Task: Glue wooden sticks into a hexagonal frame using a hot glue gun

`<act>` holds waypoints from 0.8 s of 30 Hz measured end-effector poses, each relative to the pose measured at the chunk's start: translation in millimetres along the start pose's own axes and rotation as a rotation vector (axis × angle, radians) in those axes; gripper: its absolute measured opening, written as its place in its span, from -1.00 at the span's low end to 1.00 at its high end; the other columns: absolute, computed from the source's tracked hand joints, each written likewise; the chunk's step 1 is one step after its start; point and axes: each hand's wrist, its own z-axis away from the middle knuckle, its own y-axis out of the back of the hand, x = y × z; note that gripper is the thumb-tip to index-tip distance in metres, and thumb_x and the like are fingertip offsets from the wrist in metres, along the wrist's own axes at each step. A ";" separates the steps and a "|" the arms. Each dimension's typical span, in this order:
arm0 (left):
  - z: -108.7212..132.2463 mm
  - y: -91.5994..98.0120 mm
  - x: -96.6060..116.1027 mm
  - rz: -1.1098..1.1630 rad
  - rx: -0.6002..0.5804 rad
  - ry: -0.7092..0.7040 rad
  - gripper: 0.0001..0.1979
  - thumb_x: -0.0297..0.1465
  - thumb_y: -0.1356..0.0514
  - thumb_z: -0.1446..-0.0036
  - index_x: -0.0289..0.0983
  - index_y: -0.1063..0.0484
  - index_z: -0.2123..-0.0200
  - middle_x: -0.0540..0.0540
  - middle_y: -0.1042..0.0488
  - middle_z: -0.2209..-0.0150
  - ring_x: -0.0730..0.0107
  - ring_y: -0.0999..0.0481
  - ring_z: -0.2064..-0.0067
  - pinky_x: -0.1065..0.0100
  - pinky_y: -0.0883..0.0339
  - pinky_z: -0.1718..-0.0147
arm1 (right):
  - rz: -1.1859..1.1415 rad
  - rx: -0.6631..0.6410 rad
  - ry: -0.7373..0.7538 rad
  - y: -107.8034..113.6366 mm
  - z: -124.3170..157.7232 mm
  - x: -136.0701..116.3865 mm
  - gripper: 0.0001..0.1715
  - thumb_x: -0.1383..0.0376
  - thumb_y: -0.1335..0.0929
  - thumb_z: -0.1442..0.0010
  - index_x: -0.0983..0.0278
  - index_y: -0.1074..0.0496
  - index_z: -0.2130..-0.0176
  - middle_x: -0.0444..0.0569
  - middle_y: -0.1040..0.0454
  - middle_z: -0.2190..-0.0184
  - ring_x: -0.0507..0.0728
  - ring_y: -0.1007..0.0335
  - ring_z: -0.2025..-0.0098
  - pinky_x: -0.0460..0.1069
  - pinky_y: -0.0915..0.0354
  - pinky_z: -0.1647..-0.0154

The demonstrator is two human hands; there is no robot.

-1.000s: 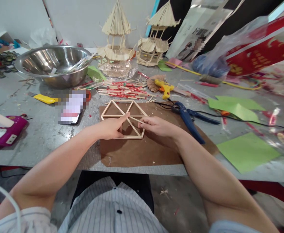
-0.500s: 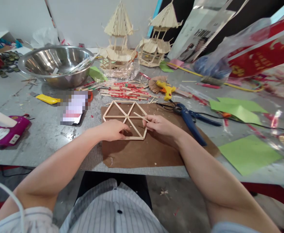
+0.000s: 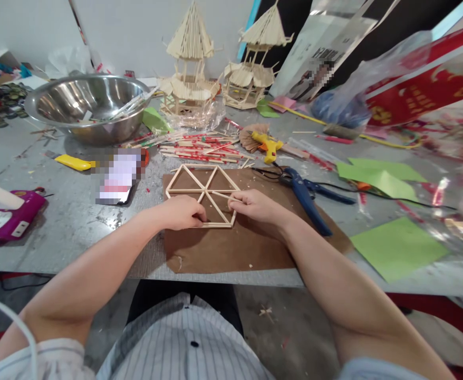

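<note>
A flat hexagonal frame of thin wooden sticks with spokes (image 3: 219, 209) lies on a brown board (image 3: 223, 253). My left hand (image 3: 182, 212) covers its lower left corner, fingers curled over the edge and closed on it. My right hand (image 3: 251, 206) pinches a short loose wooden stick (image 3: 224, 195) at the frame's right side. That stick points left across the frame, towards the centre where the spokes meet. Whether it touches the spokes I cannot tell. The fingertips of both hands are partly hidden.
Blue cutters (image 3: 306, 198) lie right of the board, near a yellow glue gun (image 3: 269, 145). Behind are red-marked sticks (image 3: 203, 145) and two stick pagodas (image 3: 190, 47) (image 3: 249, 79). To the left are a steel bowl (image 3: 93, 134), a yellow cutter knife (image 3: 73, 162) and a phone (image 3: 118, 177).
The loose stick in my right hand has come down and left over the frame, its tip lower than before. My left hand stays on the frame. The view has shifted slightly.
</note>
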 end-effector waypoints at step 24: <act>-5.9 -4.9 -4.1 -0.022 0.048 -0.016 -0.73 -0.39 -0.09 -0.06 -0.24 -0.55 0.22 -0.07 -0.57 0.23 0.36 -0.49 0.22 0.40 -0.26 0.25 | 0.033 -0.264 0.001 4.3 12.1 -21.9 -0.72 0.19 -0.31 -0.02 0.32 -0.48 0.33 -0.11 -0.48 0.47 0.01 -0.34 0.42 -0.12 -0.16 0.38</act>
